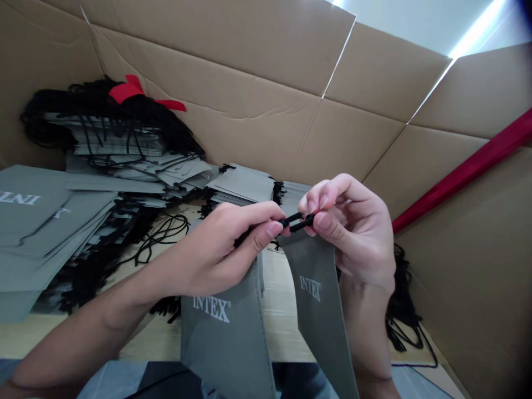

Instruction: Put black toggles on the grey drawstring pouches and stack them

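Two grey fabric pouches printed INTEX hang in front of me, one (224, 332) under my left hand (220, 252) and one (318, 302) under my right hand (353, 227). Both hands pinch a short black drawstring (296, 221) between thumb and forefinger, and the cord spans the small gap between the fingertips. How the cord joins the pouches is hidden by my fingers.
Stacks of the same grey pouches (45, 221) with loose black cords (158, 235) fill the left and back of the table. A red ribbon (133, 91) lies on the far pile. Cardboard walls (266, 72) enclose the space, and a red bar (469, 169) runs along the right wall.
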`<state>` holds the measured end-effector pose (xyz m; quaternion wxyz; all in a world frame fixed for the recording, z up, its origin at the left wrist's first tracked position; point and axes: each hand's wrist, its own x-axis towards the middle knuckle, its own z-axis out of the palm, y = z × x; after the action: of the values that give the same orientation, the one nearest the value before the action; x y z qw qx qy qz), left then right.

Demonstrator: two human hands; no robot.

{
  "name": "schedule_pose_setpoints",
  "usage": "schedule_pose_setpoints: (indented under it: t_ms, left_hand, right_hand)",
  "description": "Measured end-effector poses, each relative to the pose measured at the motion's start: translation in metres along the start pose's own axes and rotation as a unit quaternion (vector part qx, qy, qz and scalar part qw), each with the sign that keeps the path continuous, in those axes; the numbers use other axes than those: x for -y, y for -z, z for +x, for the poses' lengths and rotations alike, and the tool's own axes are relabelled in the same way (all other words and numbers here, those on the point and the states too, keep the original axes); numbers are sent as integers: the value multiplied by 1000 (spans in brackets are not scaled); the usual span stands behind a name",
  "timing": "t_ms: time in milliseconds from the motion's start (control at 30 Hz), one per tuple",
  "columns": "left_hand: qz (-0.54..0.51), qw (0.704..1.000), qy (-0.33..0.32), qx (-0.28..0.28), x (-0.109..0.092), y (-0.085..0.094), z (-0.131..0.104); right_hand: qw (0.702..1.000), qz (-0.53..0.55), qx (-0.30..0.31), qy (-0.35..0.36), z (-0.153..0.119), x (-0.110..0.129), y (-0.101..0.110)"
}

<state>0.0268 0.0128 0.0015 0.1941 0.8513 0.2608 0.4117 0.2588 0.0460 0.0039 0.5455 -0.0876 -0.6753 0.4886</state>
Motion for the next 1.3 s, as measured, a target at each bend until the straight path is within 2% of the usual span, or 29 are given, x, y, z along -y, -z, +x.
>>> schedule_pose_setpoints:
  t_ms: [433,1300]
  left_hand:
    - [0,1000,-1,6,1,-1,-3]
    - [-3,1000,3,16,-2,-1,-1]
  right_hand:
    - [999,-22,-18,-16,0,-2,2]
    - [999,-39,-6,-2,0,-1,3]
